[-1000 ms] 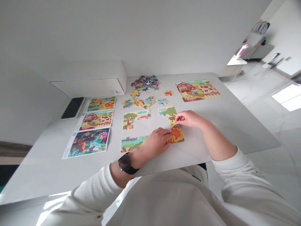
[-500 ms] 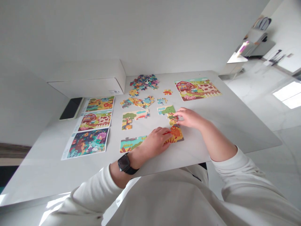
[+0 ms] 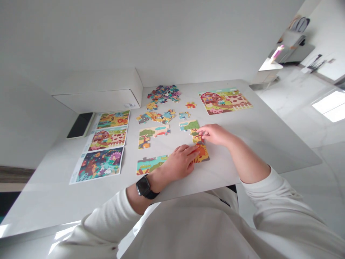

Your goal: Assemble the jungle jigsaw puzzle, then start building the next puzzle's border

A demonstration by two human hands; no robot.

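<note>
Head view: a puzzle strip (image 3: 192,125) of flat, knobbed card pieces lies on the right of the work area, its long axis running near to far, lion corner at the near end and green treetop at the far end. Left hand (image 3: 181,161) rests palm down over the lion corner, fingers stretched and loosely together, clasping nothing visible. Right hand (image 3: 215,133) touches the strip's right edge, thumb and fingertips nearly meeting; whether they pinch a piece, I cannot tell. Left of these, a river strip (image 3: 151,165) runs left to right, with an L-shaped tree section (image 3: 145,133) farther off. Beyond lie loose pieces (image 3: 161,117) and a jumbled dark pile (image 3: 165,93). Far left, a smooth white box (image 3: 98,102) stands on the pale table (image 3: 223,172), its contents hidden.
</note>
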